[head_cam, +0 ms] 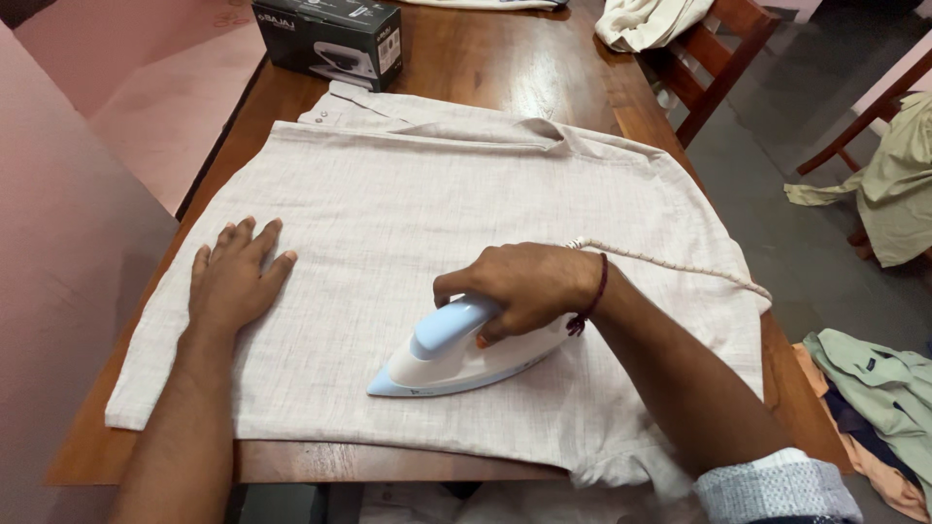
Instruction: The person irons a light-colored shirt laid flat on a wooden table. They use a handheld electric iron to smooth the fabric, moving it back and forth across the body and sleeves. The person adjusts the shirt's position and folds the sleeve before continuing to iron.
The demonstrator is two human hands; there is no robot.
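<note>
Gripping the handle of the pale blue iron [456, 351], the right hand [524, 289] is clenched around it, at 5 o'clock on the beige shirt [437, 213]. The left hand [233, 277], open and flat, pins the soft, limp cloth at 9 o'clock on the wooden surface [505, 68]; the iron looks rigid and weighty, best held by its handle.

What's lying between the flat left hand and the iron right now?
Only bare beige shirt fabric lies between the left hand and the iron, which the right hand grips; the head view shows it.
</note>
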